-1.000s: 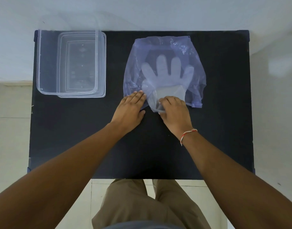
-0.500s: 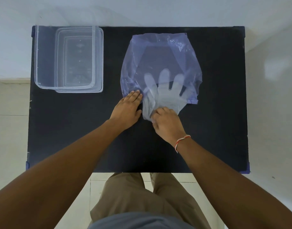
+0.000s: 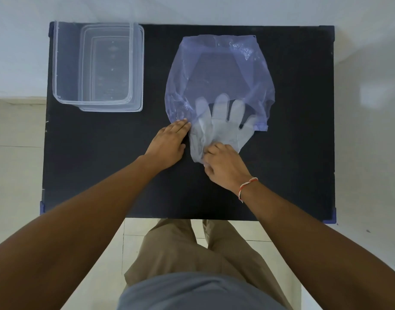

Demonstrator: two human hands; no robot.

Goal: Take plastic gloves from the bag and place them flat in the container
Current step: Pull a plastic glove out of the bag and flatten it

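Lying on the black surface (image 3: 292, 153), toward its far right part, is a translucent bluish plastic bag (image 3: 218, 70) with its open mouth facing the near edge. A clear plastic glove (image 3: 223, 124) is half out of that mouth: its fingers point toward the far edge and are under the bag film, while its cuff end lies bare on the surface. The right hand (image 3: 225, 166) has its grip pinched shut on the glove's cuff, fingertips curled into the crumpled film. The left hand (image 3: 168, 144) lies flat and spread, fingers together, pressing the bag's near left corner down just beside the glove. A red and white thread band (image 3: 246, 187) circles the right wrist. An empty clear plastic container (image 3: 64, 63) stands at the far left corner of the surface, well apart from the bag. No brand, label or readable writing shows on bag, glove or container.
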